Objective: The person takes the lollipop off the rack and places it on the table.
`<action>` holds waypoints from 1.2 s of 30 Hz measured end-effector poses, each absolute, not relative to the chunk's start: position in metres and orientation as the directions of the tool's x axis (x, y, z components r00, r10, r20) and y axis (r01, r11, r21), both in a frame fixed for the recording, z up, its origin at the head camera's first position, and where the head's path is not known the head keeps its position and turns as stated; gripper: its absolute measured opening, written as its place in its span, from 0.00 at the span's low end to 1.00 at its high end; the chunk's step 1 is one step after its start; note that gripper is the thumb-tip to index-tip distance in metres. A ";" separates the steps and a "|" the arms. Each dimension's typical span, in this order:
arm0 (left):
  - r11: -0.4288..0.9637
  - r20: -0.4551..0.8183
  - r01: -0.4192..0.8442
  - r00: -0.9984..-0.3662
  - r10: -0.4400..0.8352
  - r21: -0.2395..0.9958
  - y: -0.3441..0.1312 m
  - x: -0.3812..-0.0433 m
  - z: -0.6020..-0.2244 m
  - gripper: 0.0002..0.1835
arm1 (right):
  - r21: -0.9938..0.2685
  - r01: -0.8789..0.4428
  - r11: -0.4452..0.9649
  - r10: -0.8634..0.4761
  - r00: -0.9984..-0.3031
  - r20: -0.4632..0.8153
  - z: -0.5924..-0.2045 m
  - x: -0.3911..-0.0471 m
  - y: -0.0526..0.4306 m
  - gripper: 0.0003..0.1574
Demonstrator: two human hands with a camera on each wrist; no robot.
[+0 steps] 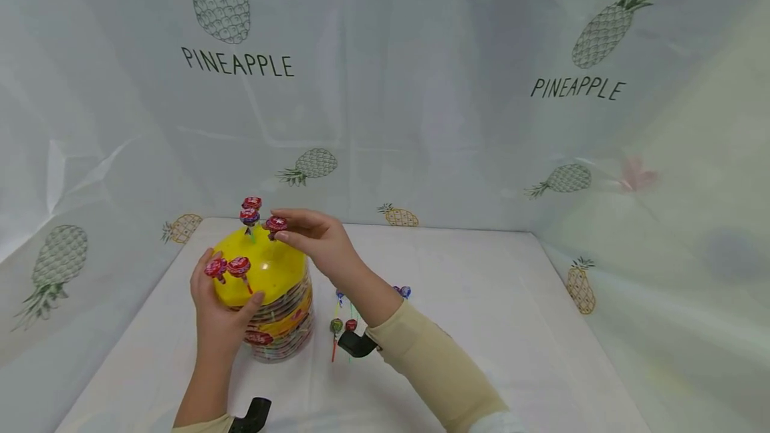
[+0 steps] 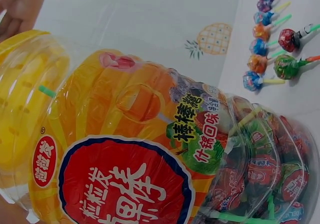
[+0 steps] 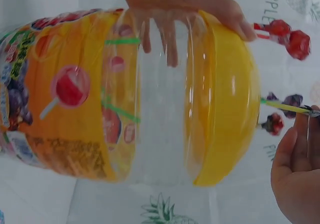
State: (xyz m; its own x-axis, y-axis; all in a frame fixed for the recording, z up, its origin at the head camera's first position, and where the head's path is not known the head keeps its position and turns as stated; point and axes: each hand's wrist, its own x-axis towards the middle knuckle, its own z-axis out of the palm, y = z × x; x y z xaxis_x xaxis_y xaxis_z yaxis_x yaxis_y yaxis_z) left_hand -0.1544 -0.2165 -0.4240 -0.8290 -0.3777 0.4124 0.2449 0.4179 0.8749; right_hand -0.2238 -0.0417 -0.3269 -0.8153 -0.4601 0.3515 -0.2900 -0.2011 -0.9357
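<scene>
Pinching one lollipop (image 1: 276,224) by its head, thumb and fingertips nearly together, right hand (image 1: 319,239) works just above the jar (image 1: 283,343)'s lid (image 1: 273,276). Cannot tell if the stick is seated. Left hand (image 1: 219,316) curls round the jar's top, left side. Four lollipops (image 1: 239,266) stand in the lid; loose ones (image 1: 336,325) lie right of the jar. Risks: a slanted push could bend the stick; knuckles could knock neighbours; a slack left hand could let the jar tip.
</scene>
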 end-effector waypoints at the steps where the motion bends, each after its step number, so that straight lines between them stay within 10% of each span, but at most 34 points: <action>1: 0.417 0.411 0.243 -0.829 -0.380 0.876 -0.217 -0.154 -0.424 0.46 | -0.937 -0.284 -0.202 -0.458 -0.819 0.346 -0.328 -0.225 -0.038 0.20; 18: 0.387 0.413 0.263 -0.827 -0.382 0.884 -0.220 -0.153 -0.426 0.47 | -0.942 -0.278 -0.186 -0.455 -0.826 0.333 -0.376 -0.238 0.021 0.18; 36: 0.383 0.431 0.289 -0.825 -0.366 0.877 -0.218 -0.155 -0.425 0.45 | -0.992 -0.080 0.093 -0.407 -0.913 0.035 -0.447 -0.239 0.072 0.17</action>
